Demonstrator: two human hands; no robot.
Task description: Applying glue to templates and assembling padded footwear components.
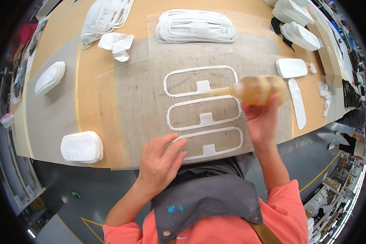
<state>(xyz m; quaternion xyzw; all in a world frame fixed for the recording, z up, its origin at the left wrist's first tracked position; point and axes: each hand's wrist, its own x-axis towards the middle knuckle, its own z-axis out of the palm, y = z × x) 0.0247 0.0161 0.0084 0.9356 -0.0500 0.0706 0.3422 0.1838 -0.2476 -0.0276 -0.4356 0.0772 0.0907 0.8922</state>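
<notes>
Head view: right hand (261, 122) gripping a blurred amber plastic squeeze bottle (256, 90), nozzle lying over the top white toothed frame-shaped cutout (201, 80); left hand (160, 162) resting flat, fingers released, touching the nearest white cutout (209, 143) on the clear plastic sheet (138, 105).

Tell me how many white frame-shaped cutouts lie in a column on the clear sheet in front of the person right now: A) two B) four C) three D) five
C: three white frame cutouts lie one below the other on the clear sheet; the left hand rests by the nearest one while the right hand holds an amber squeeze bottle with its nozzle over the farthest.
</notes>
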